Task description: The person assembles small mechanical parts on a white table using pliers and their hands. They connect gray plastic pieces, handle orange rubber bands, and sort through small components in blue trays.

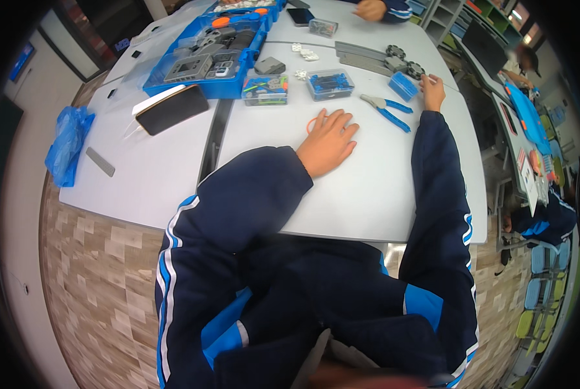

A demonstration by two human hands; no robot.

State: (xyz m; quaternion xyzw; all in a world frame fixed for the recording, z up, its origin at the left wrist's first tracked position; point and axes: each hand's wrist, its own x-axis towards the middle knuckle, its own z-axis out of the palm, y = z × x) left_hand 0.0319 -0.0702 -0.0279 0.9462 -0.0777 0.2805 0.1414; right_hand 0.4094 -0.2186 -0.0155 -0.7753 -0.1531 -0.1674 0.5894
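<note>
My left hand [329, 142] lies on the white table [361, 194] with its fingers spread, partly over a thin orange ring [310, 125]. To the right, my right hand [433, 94] has its fingers curled in beside a small blue box [403, 85] and a grey build with dark wheels [397, 63]. Whatever its fingertips hold is too small to make out. Between the hands rest blue-handled pliers [394, 115], jaws to the upper left. Beyond my left hand stand a clear box of blue pieces [329, 84] and a clear box of coloured pieces [265, 89].
A blue storage tray [154, 85] with grey parts stands at the far left, near a phone [172, 110]. A blue plastic bag [69, 146] hangs at the left edge. Small white pieces [306, 53] lie farther back. Another person's hand [370, 10] is at the far side.
</note>
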